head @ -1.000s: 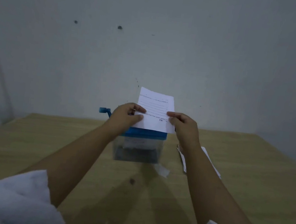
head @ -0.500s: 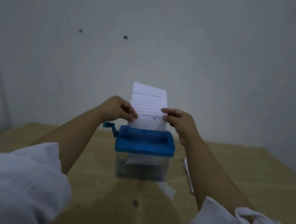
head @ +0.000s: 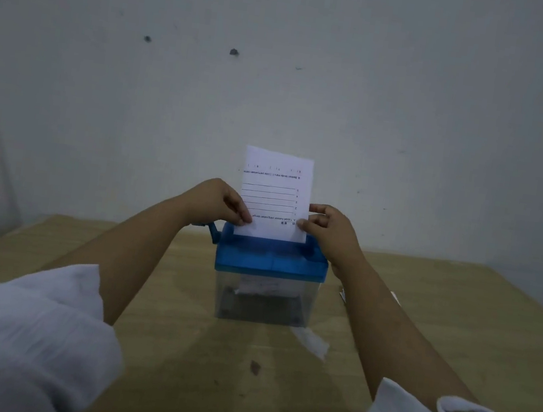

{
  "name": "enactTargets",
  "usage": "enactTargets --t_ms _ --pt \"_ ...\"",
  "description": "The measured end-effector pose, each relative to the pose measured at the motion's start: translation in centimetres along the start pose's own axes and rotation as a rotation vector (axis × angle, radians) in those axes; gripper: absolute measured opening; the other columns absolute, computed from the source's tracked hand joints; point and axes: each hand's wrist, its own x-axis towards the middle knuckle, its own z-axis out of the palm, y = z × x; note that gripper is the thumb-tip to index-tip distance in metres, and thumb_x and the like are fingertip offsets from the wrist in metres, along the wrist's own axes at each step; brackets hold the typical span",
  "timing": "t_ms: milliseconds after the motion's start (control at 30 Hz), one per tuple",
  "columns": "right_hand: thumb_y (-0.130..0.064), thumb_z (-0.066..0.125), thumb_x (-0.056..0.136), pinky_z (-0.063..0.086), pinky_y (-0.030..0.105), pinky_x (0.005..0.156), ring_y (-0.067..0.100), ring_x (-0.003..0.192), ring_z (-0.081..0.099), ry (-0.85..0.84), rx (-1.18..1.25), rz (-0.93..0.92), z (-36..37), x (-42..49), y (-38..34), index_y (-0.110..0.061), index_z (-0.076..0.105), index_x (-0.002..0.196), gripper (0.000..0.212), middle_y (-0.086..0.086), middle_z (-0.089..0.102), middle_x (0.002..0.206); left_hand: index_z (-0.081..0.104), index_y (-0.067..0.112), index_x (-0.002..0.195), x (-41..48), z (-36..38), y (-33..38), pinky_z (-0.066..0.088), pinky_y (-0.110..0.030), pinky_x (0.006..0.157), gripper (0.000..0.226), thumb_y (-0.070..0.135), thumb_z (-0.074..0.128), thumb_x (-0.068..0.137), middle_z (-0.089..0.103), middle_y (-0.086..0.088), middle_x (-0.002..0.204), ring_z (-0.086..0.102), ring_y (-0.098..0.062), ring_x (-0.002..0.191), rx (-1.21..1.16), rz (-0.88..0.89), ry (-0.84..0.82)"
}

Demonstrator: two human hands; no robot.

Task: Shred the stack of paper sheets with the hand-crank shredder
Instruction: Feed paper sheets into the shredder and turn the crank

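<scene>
- One printed sheet stands upright, its bottom edge at the slot of the blue hand-crank shredder on the table.
- Left hand and right hand: each grip pinches a lower side edge of the sheet.
- Nobody holds the crank, so cranking is not yet begun.
- Some shreds lie in the bin; spare sheets wait beside the shredder, so much likely remains.

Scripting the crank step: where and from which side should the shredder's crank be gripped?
Probably the outer knob of the blue crank, reached from the left by the left hand: the arm juts from the left end of the shredder lid. The knob is mostly hidden behind that wrist.
</scene>
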Motion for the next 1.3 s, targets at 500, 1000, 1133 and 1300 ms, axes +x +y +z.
enactTargets --t_ms 500,1000,1133,1300 --pt "-0.024 0.053 0.095 0.041 0.019 0.063 0.013 0.074 0.048 0.035 -0.100 0.003 0.8 -1.1 0.7 -0.003 0.062 0.095 0.022 0.003 0.057 0.086 0.055 0.006 0.130 -4.1 -0.6 0.7 0.041 -0.023 0.094 0.035 0.009 0.052 0.095 0.057 -0.009 0.129 0.053 -0.021 0.116 0.560 -0.182 -0.046" --pt "-0.027 0.061 0.090 0.046 0.021 0.065 0.017 0.079 0.055 0.049 -0.062 0.007 0.9 -1.3 2.1 -0.005 0.065 0.094 0.023 0.007 0.062 0.092 0.063 0.003 0.115 -4.2 2.5 -2.3 0.047 -0.028 0.086 0.056 0.033 0.081 0.071 0.062 -0.008 0.113 0.059 -0.020 0.104 0.509 -0.373 -0.108" --pt "-0.024 0.063 0.089 0.047 0.010 0.057 0.008 0.077 0.057 0.049 -0.046 -0.019 0.8 -1.2 2.8 -0.006 0.064 0.102 0.022 0.005 0.064 0.097 0.065 0.007 0.112 -3.3 5.0 -3.7 0.050 -0.029 0.089 0.057 0.035 0.084 0.066 0.066 -0.006 0.110 0.061 -0.020 0.101 0.523 -0.459 -0.078" --pt "-0.027 0.061 0.090 0.049 0.015 0.072 0.014 0.097 0.058 0.034 -0.067 -0.041 0.9 -1.0 3.1 -0.009 0.058 0.119 0.034 0.005 0.062 0.116 0.068 0.006 0.105 -3.0 6.1 -4.3 0.049 -0.027 0.080 0.043 0.025 0.083 0.069 0.068 -0.008 0.102 0.064 -0.020 0.095 0.387 -0.499 0.064"
